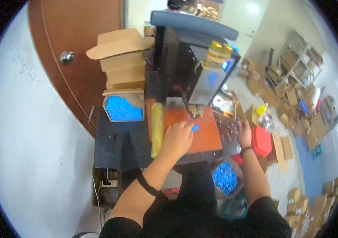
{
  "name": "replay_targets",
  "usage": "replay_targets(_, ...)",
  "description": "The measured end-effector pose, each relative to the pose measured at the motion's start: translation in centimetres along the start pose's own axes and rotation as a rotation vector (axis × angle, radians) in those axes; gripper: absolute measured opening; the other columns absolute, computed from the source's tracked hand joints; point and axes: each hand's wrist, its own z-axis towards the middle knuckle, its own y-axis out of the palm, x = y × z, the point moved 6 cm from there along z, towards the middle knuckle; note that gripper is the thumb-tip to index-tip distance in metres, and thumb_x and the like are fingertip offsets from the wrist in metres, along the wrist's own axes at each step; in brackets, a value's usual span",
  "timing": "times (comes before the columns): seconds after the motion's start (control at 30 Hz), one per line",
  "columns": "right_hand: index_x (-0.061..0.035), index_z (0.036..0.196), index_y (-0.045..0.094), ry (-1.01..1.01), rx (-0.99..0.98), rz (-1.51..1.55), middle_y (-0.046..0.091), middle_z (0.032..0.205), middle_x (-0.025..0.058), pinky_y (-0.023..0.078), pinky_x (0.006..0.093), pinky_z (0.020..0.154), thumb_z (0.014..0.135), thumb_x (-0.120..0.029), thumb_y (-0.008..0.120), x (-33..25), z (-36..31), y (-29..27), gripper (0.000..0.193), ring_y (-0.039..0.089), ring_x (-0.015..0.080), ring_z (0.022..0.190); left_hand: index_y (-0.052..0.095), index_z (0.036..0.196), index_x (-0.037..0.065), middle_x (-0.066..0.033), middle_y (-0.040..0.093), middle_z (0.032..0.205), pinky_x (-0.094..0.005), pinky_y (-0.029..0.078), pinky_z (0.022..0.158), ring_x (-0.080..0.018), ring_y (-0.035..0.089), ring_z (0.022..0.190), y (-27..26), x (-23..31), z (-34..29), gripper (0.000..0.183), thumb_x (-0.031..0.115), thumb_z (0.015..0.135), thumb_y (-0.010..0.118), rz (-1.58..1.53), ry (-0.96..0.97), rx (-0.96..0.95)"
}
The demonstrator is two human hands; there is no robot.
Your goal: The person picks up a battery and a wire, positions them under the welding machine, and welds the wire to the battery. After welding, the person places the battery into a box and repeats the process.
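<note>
My left hand rests over the orange mat, its fingers closed round a small blue tube-shaped piece whose end sticks out on the right. Just behind it is the head of a bench machine, with a metal block low over the mat. A yellow wrapped bar lies along the mat to the left of this hand. At the right, my right hand is at the edge of a pile of small dark metal-like parts. Its fingers are curled and blurred; what they hold cannot be made out.
An open carton of stacked blue tubes stands on the black table at left. A red container is beside my right wrist. Below the table edge, a bin holds blue pieces. Cardboard boxes clutter the right floor.
</note>
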Motion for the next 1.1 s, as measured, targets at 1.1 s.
replay_targets(1.1, -0.0048, 0.149, 0.033, -0.415, -0.34, -0.079, 0.053, 0.131, 0.0203, 0.042, 0.0386, 0.1, 0.098, -0.003, 0.045, 0.1, -1.1, -3.7, 0.053, 0.054, 0.0314, 0.113, 0.065, 0.115, 0.003, -0.0051, 0.059, 0.099, -0.0255, 0.046, 0.073, -0.0143, 0.053, 0.082, 0.9, -1.1, 1.1, 0.027, 0.006, 0.088, 0.065, -0.105, -0.259, -0.093)
